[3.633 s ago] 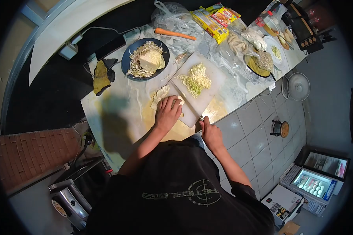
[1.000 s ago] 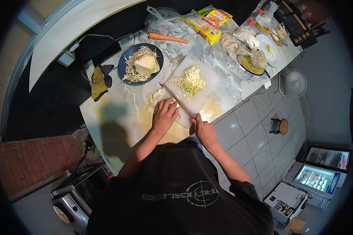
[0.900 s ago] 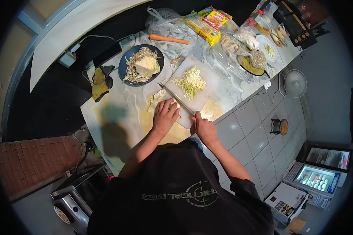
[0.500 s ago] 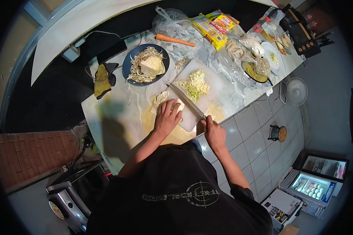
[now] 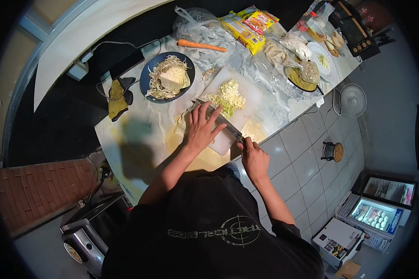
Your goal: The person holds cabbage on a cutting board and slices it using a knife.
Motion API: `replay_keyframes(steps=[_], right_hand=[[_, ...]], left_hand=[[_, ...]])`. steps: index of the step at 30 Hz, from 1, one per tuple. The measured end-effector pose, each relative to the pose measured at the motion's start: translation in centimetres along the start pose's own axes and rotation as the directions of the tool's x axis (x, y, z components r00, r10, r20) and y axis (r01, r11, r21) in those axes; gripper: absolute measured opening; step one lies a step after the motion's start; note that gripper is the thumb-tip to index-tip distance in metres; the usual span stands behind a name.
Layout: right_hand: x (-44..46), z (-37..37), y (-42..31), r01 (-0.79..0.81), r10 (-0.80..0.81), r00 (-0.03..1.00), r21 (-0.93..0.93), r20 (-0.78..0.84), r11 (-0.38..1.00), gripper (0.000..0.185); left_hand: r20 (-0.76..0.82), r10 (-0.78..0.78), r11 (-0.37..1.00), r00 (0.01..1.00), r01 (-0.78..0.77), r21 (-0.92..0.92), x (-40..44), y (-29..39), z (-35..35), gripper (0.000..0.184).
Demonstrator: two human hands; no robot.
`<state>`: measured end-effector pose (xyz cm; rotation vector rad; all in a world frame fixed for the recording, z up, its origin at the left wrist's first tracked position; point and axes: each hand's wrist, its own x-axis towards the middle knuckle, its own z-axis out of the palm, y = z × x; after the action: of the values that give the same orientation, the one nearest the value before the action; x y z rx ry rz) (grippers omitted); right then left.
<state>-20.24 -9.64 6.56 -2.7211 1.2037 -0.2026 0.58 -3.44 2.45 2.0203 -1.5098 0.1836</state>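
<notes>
My right hand (image 5: 254,159) is closed around the handle of a kitchen knife (image 5: 229,129), whose blade lies slantwise over the white cutting board (image 5: 253,90). Fingers spread, my left hand (image 5: 201,129) rests over the blade's far part, seemingly touching it. Beyond the blade is a heap of finely chopped cabbage (image 5: 230,96). Pale cabbage leaves (image 5: 181,124) show at the board's left edge, partly hidden by my left hand. A dark plate (image 5: 144,86) to the upper left holds bean sprouts (image 5: 158,86) and a cut cabbage wedge (image 5: 176,79).
A carrot (image 5: 201,45) lies behind the board, near a clear plastic bag (image 5: 196,23) and yellow seasoning packets (image 5: 244,36). Bagged food (image 5: 297,49) and a white plate (image 5: 328,74) stand to the right. A yellow-black cloth item (image 5: 118,103) lies left. The table's right edge borders the tiled floor.
My left hand has moved from the cabbage leaves up and over to the knife blade, its fingers spreading. The blade has turned flatter. My right hand keeps its hold on the handle.
</notes>
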Motion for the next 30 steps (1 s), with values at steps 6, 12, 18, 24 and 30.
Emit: replay_keyframes(steps=[6,12,18,24,30], right_hand=[[-0.3,-0.2,0.4,-0.103,0.077,0.99,0.238,0.117,0.966,0.032],[-2.0,0.5,0.1,-0.31,0.077,0.922,0.604,0.379,0.734,0.034],[-3.7,0.6,-1.1,-0.356,0.068,0.906,0.665,0.418,0.656,0.033],[-3.9,0.8,-1.5,-0.34,0.067,0.908,0.637,0.413,0.692,0.031],[-3.5,0.9,-2.1,-0.243,0.057,0.92,0.451,0.387,0.859,0.028]], left_hand=[[-0.014,-0.173,0.979,0.985,0.17,-0.111,-2.2,-0.4,-0.8,0.047],[0.028,-0.143,0.955,0.989,0.146,-0.26,-3.6,-0.7,-0.5,0.03],[-0.035,-0.118,0.958,0.992,0.104,-0.266,-3.7,-0.5,0.3,0.031],[-0.079,-0.065,0.974,0.995,0.046,-0.22,-3.9,-0.8,0.9,0.033],[-0.083,-0.066,0.972,0.994,0.046,-0.229,-3.8,-0.8,0.7,0.034]])
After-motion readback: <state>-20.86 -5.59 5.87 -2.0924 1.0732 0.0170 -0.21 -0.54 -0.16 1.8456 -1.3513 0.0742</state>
